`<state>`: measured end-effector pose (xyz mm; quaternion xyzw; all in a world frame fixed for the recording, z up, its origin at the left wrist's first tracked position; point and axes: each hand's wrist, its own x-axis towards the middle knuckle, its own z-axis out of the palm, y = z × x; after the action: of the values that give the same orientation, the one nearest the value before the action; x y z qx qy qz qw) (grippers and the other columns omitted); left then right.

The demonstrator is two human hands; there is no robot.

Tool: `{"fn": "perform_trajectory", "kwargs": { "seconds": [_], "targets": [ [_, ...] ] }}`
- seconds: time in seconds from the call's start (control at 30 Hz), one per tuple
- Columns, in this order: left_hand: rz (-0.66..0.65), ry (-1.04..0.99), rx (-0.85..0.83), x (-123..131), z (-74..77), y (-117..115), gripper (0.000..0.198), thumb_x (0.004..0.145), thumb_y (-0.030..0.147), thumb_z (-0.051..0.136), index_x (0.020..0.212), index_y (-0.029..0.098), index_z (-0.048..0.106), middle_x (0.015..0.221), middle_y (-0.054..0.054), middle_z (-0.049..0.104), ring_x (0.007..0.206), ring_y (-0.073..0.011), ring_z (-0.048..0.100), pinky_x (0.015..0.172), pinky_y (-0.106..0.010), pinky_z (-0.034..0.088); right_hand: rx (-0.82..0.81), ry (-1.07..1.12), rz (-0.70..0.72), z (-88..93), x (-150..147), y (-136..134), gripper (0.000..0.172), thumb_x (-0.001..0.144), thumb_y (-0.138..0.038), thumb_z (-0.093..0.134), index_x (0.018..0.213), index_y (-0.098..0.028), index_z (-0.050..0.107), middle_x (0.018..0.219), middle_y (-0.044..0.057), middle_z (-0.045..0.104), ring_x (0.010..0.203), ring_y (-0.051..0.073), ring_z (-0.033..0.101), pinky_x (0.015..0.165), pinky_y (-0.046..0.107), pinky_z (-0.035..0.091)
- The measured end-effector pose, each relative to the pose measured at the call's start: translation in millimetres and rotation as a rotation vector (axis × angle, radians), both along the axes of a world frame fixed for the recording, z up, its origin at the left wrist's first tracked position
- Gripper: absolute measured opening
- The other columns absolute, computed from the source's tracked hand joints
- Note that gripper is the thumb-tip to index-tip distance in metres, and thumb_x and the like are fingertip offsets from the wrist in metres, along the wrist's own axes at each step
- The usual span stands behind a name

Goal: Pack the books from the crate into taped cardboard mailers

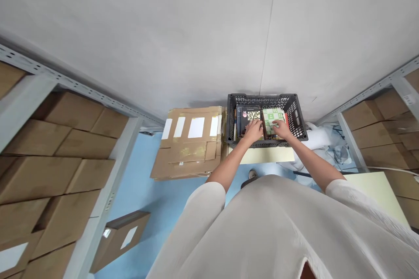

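Observation:
A black plastic crate (231, 117) with latticed walls stands against the wall in front of me, holding flat, book-like items in two side-by-side stacks. My left hand (253, 130) lies with fingers apart on a dark book (244, 115), whose cover carries a yellow grid and a small pink figure. On the right stack is a book with a green-and-white checkered cover (270, 114). My right hand (281, 129) touches its right part, fingers partly stretched over it. Neither hand visibly lifts anything. The lower parts of both covers are partly hidden by my hands.
Flattened cardboard (193, 152) is piled left of the crate. A pale yellow surface (266, 155) shows below it. White wrapping material (317, 137) lies to the right. Metal shelving (126, 144) with brown cartons flanks both sides; one carton (121, 237) stands on the blue floor.

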<state>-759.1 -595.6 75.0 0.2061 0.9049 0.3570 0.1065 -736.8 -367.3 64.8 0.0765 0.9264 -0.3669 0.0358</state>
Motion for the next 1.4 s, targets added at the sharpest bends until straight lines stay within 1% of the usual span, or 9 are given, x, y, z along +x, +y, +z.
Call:
{"fn": "perform_trajectory", "kwargs": {
  "seconds": [0.17,0.23,0.4,0.57,0.8,0.93,1.17,1.27,1.4],
  "targets": [
    [0.127,-0.062,-0.018,-7,-12.8,-8,0.039,0.1,0.031,0.068,0.139,0.026,0.069,0.168,-0.019,0.051,0.164,-0.0438,0.035,0.133,-0.076,0.027,-0.076,-0.105,0.087,-8.1,-14,-21,0.035,0.091,-0.02,0.067,0.123,-0.019,0.081,0.13,0.012,0.081,0.114,0.029,0.077,0.108,0.041,0.059],
    [0.174,-0.078,-0.024,-8,-14.6,-12,0.039,0.098,0.028,0.069,0.137,0.026,0.069,0.17,-0.019,0.049,0.165,-0.0446,0.033,0.131,-0.079,0.028,-0.111,-0.109,0.139,-11.9,-19,-36,0.036,0.091,-0.019,0.064,0.123,-0.019,0.081,0.125,0.011,0.083,0.111,0.027,0.078,0.107,0.041,0.06],
    [0.213,-0.113,0.018,-13,-12.0,-19,0.042,0.094,0.019,0.067,0.137,0.02,0.071,0.17,-0.021,0.047,0.157,-0.0443,0.046,0.128,-0.066,0.044,-0.092,-0.086,0.137,-16.8,-28,-57,0.042,0.086,-0.019,0.066,0.126,-0.022,0.079,0.118,0.008,0.084,0.108,0.026,0.078,0.108,0.042,0.06],
    [0.221,-0.115,0.091,-17,-10.0,-23,0.051,0.092,0.021,0.07,0.143,0.02,0.069,0.166,-0.017,0.051,0.153,-0.0364,0.054,0.13,-0.05,0.045,-0.074,-0.109,0.092,-17.6,-33,-59,0.042,0.085,-0.023,0.068,0.126,-0.02,0.078,0.131,0.013,0.081,0.117,0.031,0.076,0.109,0.046,0.059],
    [0.167,-0.083,0.112,-12,-9.6,-24,0.049,0.092,0.021,0.07,0.141,0.022,0.07,0.161,-0.016,0.058,0.15,-0.0334,0.058,0.128,-0.046,0.047,-0.07,-0.054,0.091,-22.0,-32,-59,0.041,0.083,-0.024,0.068,0.122,-0.024,0.08,0.118,0.008,0.084,0.109,0.028,0.078,0.105,0.043,0.061],
    [0.169,-0.08,0.11,-10,-8.1,-24,0.048,0.092,0.02,0.072,0.14,0.02,0.071,0.157,-0.016,0.061,0.147,-0.0325,0.06,0.127,-0.044,0.047,-0.056,-0.067,0.057,-19.6,-26,-59,0.042,0.082,-0.024,0.067,0.122,-0.023,0.079,0.12,0.009,0.083,0.111,0.029,0.078,0.106,0.044,0.061],
    [0.175,-0.074,0.212,-10,0.2,-29,0.04,0.098,0.016,0.067,0.137,0.019,0.074,0.147,-0.015,0.069,0.139,-0.0294,0.066,0.122,-0.043,0.053,-0.159,-0.027,-0.118,-10.9,-27,-61,0.056,0.08,-0.022,0.064,0.136,-0.018,0.073,0.123,0.013,0.082,0.108,0.03,0.079,0.099,0.044,0.065],
    [0.18,-0.086,0.214,-9,3.1,-31,0.038,0.099,0.016,0.064,0.136,0.016,0.075,0.144,-0.016,0.07,0.138,-0.0293,0.066,0.122,-0.043,0.053,-0.152,-0.02,-0.082,-8.5,-29,-62,0.058,0.079,-0.021,0.064,0.137,-0.019,0.074,0.122,0.012,0.083,0.106,0.03,0.079,0.099,0.045,0.065],
    [0.175,-0.092,0.189,-9,4.6,-31,0.04,0.097,0.013,0.064,0.136,0.012,0.074,0.144,-0.019,0.07,0.138,-0.0297,0.066,0.123,-0.042,0.052,-0.049,0.0,-0.032,-8.2,-28,-62,0.053,0.078,-0.019,0.064,0.128,-0.022,0.078,0.118,0.01,0.084,0.107,0.032,0.079,0.104,0.047,0.063]
  ]
}}
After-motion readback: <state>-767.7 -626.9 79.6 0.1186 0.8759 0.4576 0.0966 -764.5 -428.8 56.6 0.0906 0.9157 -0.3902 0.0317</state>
